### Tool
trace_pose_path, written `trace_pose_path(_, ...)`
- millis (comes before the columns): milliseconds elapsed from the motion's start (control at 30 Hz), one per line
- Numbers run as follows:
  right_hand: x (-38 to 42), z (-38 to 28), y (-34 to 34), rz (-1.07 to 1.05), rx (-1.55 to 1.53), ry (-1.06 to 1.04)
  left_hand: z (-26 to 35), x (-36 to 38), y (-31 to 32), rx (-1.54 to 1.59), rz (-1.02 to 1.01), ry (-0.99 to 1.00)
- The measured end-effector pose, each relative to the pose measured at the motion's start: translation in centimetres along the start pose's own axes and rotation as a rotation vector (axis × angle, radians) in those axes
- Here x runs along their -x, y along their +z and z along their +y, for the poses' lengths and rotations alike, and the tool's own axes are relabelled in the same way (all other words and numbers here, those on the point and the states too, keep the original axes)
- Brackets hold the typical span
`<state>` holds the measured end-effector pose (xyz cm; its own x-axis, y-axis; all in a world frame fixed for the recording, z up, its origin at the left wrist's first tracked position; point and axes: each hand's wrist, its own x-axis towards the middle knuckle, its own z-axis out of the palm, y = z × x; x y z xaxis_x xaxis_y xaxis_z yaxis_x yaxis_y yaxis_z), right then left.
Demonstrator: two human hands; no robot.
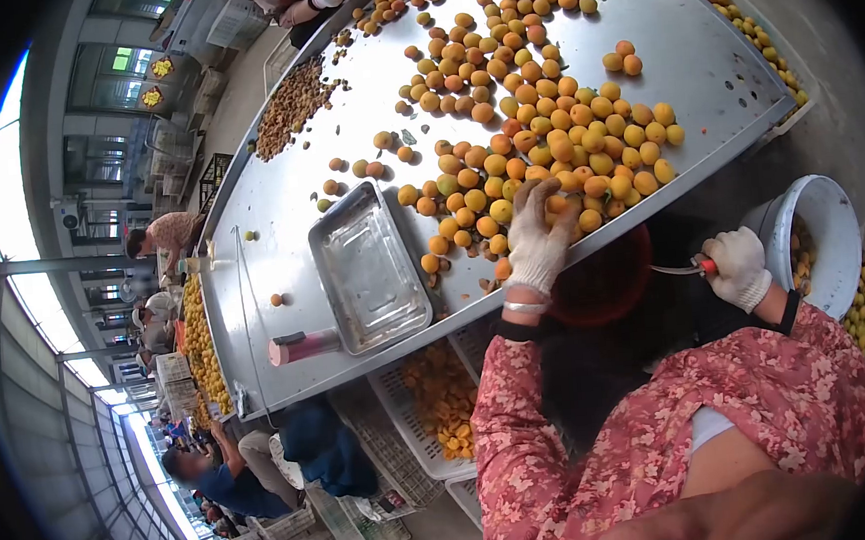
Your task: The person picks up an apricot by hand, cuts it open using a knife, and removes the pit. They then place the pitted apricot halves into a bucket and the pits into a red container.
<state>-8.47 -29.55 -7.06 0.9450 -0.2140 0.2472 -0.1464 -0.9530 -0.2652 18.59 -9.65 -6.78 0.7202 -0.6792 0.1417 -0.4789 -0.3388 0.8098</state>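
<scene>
My left hand [538, 234], in a white glove with stained fingertips, reaches onto the near edge of a pile of apricots [599, 138]. Its fingers and thumb curl round an apricot [555, 204] at the edge of the metal table [278, 206]. In my right hand [738, 267], also gloved, is a small knife [675, 270] with a red handle. Its thin, slightly curved blade points left, out past the table edge. Beneath the blade, a dark red tub [604, 283] stands partly in shadow.
A metal tray [372, 269] and a pink-capped clear container [302, 346] rest on the table, with brown pits [291, 109] farther off. A white bucket [832, 242] stands at my right. A crate [420, 451] holds apricot pieces below. Other people sit nearby.
</scene>
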Motion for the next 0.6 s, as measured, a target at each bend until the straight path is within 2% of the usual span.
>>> trace_pose_path(33, 0.0, 0.0, 0.0, 0.014, 0.000, -0.003, -0.4, 0.1, -1.0, -0.002, -0.002, -0.003)
trace_pose_path(100, 0.1, 0.2, 0.0, 0.029, -0.003, 0.000, -1.9, 0.4, -4.5, -0.312, 0.127, -0.024)
trace_pose_path(167, 0.1, 0.4, 0.2, 0.013, 0.007, -0.005, -6.2, 1.2, -8.5, -0.622, 0.162, -0.035)
trace_pose_path(233, -0.1, 0.4, 0.3, 0.012, -0.006, -0.001, -6.7, 1.6, -11.7, -0.848, 0.027, -0.279)
trace_pose_path(267, -0.2, 0.4, 0.3, 0.008, -0.016, -0.007, -7.8, 1.8, -12.8, -0.850, 0.019, -0.274)
trace_pose_path(333, -0.5, 0.2, 0.1, -0.005, -0.014, 0.004, -10.6, 1.9, -13.9, -1.041, -0.223, -0.485)
trace_pose_path(467, -0.8, 0.0, -0.1, -0.022, 0.007, 0.008, -10.7, 1.1, -14.0, -1.089, -0.241, -0.403)
trace_pose_path(567, -1.2, 0.0, -0.4, -0.049, 0.002, 0.018, -11.0, 0.1, -13.7, -0.969, -0.206, -0.410)
trace_pose_path(600, -1.2, 0.1, -0.4, -0.051, 0.007, 0.021, -11.0, -0.1, -13.5, -0.762, -0.189, -0.462)
